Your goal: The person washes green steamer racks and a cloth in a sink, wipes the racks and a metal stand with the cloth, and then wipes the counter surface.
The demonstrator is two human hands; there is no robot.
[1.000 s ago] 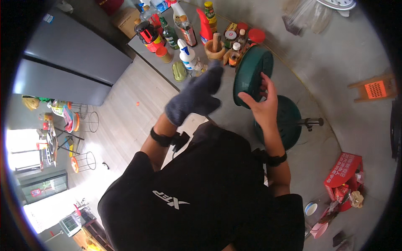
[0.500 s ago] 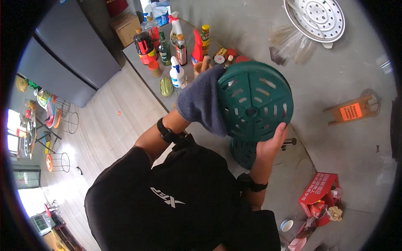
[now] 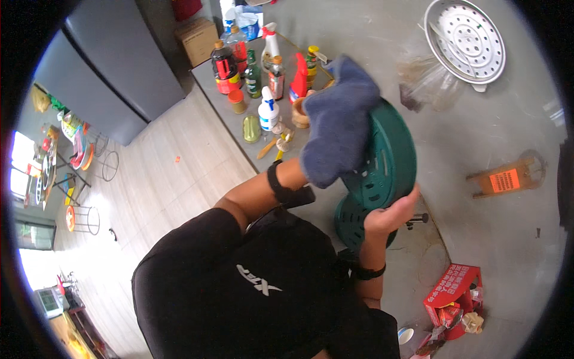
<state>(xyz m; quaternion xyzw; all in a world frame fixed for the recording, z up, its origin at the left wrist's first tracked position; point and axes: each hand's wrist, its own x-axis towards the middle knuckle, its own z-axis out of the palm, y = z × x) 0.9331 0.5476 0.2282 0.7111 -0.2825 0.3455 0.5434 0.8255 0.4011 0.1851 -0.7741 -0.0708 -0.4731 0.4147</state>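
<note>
A blue-grey towel [image 3: 339,119] covers my left hand, whose fingers are hidden; my left forearm [image 3: 254,194] reaches in from the left. The towel lies against the upper left of a round green slotted plastic piece [image 3: 399,152] with a deep rim. This piece is tilted, with its rim turned toward the right. My right hand [image 3: 391,216] grips its lower edge, with the fingers mostly out of sight behind it. Below it is a second green slotted round piece [image 3: 350,221], partly covered; whether the two are joined I cannot tell.
Bottles stand on the grey table at the upper left, among them a red spray bottle [image 3: 299,79] and a white one [image 3: 268,110]. A perforated steamer tray [image 3: 466,39], a wooden grater [image 3: 505,179] and a red box [image 3: 452,293] are to the right. A refrigerator [image 3: 119,57] stands beyond the floor.
The towel and my left hand have moved up and right along the green piece. The piece has turned from nearly face-on to edge-on. The whole view has shifted slightly.
</note>
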